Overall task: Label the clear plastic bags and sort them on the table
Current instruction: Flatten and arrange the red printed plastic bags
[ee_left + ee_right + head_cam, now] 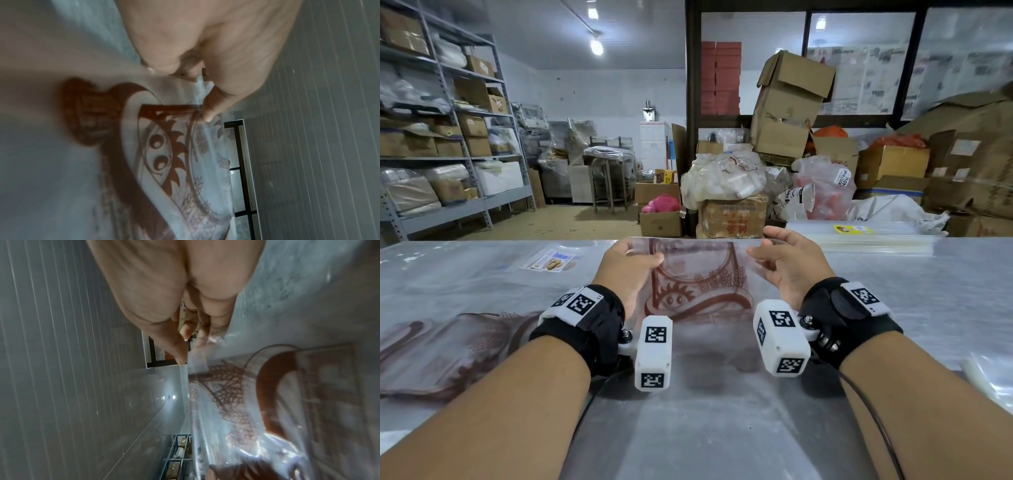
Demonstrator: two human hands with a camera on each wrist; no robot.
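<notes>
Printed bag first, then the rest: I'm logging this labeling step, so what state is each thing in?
Printed clear bag: held up off the table, both top corners pinched, no label seen.
Left hand: grip on bag's left corner.
Right hand: grip on bag's right corner.
Printed bag pile: lying flat, left.
Label sheet: flat on table.
Clear bag stack: flat, far right.

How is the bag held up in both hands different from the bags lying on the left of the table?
The held bag is a single sheet, lifted off the table between the left hand and right hand; the left pile is several bags lying flat and untouched. The held bag's print shows crisply; the pile's looks blurred and layered. Both are clear plastic with a reddish-brown print.
</notes>
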